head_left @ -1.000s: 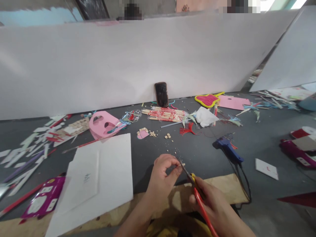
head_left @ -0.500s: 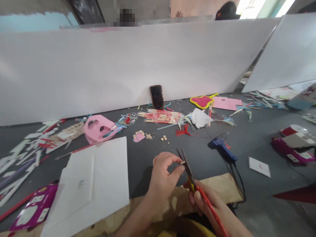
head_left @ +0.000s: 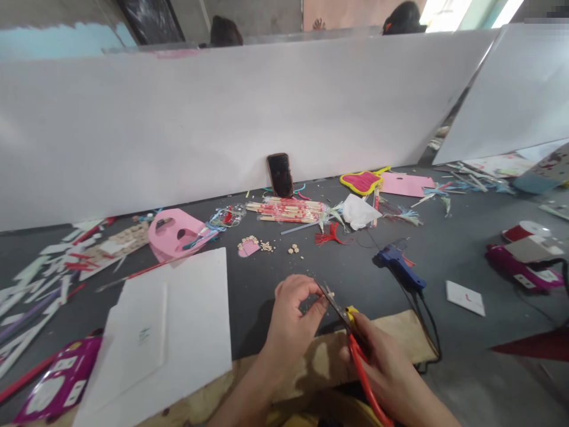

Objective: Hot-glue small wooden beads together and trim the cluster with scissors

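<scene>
My right hand (head_left: 386, 366) grips red-handled scissors (head_left: 344, 320), whose dark blades are closed and point up and left toward my left hand. My left hand (head_left: 294, 317) is pinched, thumb against fingers, on a tiny piece right at the blade tips; the piece is too small to name. Both hands hover over the near edge of the dark grey table (head_left: 364, 279), above a brown cardboard sheet (head_left: 404, 338). Small pale crumbs (head_left: 293, 249) lie on the table just beyond my left hand.
White sheets (head_left: 178, 332) lie to the left. A blue glue gun (head_left: 400, 267) with its black cord sits to the right. Further back are a pink cutout (head_left: 175, 234), a bundle of sticks (head_left: 291, 210), a phone (head_left: 280, 175) leaning on the white partition (head_left: 222, 118), and scattered strips.
The scissor blades were apart half a second ago and are closed now at my left fingertips. The view has shifted slightly.
</scene>
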A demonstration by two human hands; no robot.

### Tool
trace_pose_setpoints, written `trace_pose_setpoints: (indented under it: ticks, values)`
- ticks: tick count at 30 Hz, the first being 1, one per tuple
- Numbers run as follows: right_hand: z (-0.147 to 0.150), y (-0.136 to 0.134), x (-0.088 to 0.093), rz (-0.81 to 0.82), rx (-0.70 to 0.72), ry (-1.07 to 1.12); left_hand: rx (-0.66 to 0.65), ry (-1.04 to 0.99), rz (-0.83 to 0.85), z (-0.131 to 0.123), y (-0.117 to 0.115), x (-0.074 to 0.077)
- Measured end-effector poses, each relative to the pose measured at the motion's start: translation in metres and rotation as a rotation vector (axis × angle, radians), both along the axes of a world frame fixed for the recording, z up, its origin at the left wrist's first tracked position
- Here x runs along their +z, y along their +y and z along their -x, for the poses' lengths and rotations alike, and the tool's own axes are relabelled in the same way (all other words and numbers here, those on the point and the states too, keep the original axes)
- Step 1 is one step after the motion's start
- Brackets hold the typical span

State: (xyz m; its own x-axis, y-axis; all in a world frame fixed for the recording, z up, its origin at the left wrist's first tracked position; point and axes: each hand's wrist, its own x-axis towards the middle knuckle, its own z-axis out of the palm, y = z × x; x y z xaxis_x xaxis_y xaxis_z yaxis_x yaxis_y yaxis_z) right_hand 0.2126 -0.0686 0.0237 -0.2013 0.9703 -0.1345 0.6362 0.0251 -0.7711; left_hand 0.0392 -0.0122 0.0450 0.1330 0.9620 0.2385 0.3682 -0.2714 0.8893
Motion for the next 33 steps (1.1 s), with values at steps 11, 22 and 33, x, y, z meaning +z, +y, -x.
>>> trace_pose_setpoints:
  ticks: [11, 22, 33]
  values:
    - [-0.003, 0.002, 0.004, -0.239, 0.034, -0.091, 0.03, -0.028, 0.004, -0.002, -0.002, 0.0]
    - [-0.002, -0.004, -0.004, -0.172, 0.023, -0.08, 0.017, 0.057, -0.057, -0.002, -0.001, 0.002]
    - [0.003, -0.002, 0.017, 0.165, 0.07, 0.34, 0.011, 0.139, 0.003, -0.002, 0.002, 0.009]
